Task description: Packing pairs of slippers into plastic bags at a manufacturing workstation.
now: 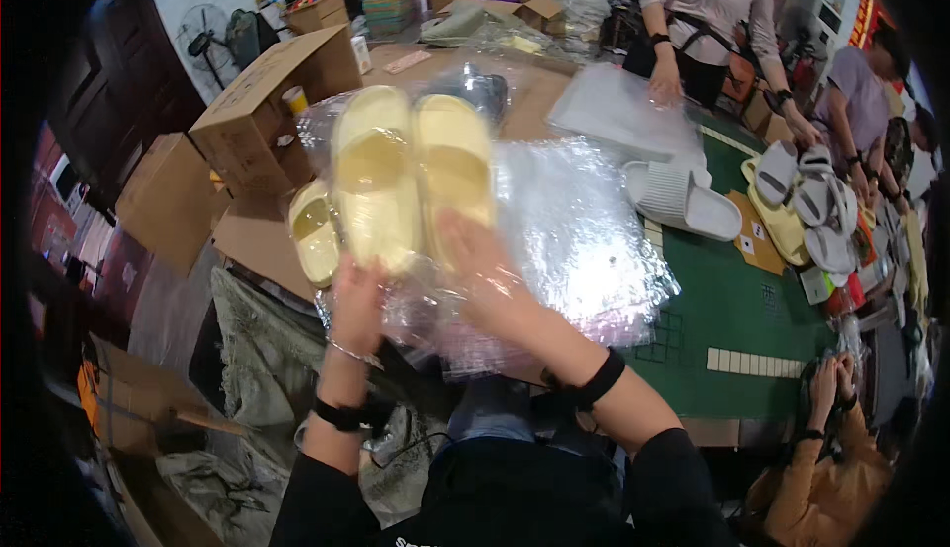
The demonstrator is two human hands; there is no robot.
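Observation:
A pair of pale yellow slippers [381, 191] lies side by side inside a see-through plastic bag, lifted over the left part of the table. My left hand [357, 300] grips the bag at the near end of the left slipper. Against the near end of the right slipper is my right hand [482, 268], holding it through the film; motion blurs its fingers a little. Another yellow slipper [316, 234] shows just left of the pair. To the right of my right hand lies a stack of shiny see-through bags [579, 230].
Cardboard boxes [259, 117] stand at the far left. A white slipper [683, 199] rests on the green table mat [722, 300], near more plastic bags [623, 107]. Mixed slippers [811, 191] are heaped at the right. Across the table a person [708, 23] stands; others work along the right side.

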